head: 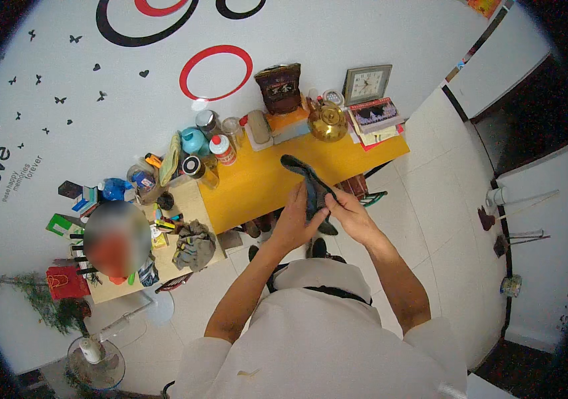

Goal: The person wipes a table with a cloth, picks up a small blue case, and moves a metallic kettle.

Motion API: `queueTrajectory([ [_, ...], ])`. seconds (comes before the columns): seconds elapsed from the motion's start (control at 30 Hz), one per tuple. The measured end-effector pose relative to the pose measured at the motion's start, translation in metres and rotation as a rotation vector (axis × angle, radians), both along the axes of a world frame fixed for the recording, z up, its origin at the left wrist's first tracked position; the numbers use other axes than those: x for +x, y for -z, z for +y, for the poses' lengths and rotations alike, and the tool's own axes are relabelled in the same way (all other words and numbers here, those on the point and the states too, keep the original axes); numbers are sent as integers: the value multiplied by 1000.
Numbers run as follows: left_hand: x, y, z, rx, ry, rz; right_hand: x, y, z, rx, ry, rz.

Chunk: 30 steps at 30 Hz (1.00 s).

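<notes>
Both of my hands are at a dark grey shoe insole or similar flat, curved fabric piece (318,187), held in front of my waist near the front edge of the yellow table (259,184). My right hand (351,214) grips its right edge between thumb and fingers. My left hand (296,219) lies flat along its left side, fingers extended, and the thumb reaches towards my right hand. The piece's rounded end points up over the table, and a dark lower end hangs below my hands. Whether the left fingers pinch it cannot be seen.
On the table stand a gold-coloured glass teapot (328,122), a white bottle with a red cap (223,149), a tea flask (200,169) and a framed clock (366,85). A crumpled grey cloth (194,245) lies on the pale wooden tabletop (166,262). A fan (95,360) stands lower left.
</notes>
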<state>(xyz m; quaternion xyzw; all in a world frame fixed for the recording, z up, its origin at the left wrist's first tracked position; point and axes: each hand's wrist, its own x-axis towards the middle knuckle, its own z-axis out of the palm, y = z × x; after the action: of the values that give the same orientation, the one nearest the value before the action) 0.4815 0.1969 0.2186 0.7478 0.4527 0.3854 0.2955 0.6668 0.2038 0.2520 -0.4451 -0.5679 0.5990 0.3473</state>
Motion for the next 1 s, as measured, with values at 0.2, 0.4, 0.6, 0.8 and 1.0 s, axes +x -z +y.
queueTrajectory([
  [0.2,6,0,0,-188,-184,-162,-2,0,2,-39,117,-169],
  [0.4,-9,-19,5,-228,-283,-244,15,9,18,-180,327,115],
  [0.6,7,0,3,-128,-179,-254,-36,14,7,128,203,-101],
  [0.8,7,18,3,-146,-91,-299,-56,40,-3,-105,189,-34],
  [1.0,6,-4,5,-173,-135,-379,-64,26,0,-303,123,342],
])
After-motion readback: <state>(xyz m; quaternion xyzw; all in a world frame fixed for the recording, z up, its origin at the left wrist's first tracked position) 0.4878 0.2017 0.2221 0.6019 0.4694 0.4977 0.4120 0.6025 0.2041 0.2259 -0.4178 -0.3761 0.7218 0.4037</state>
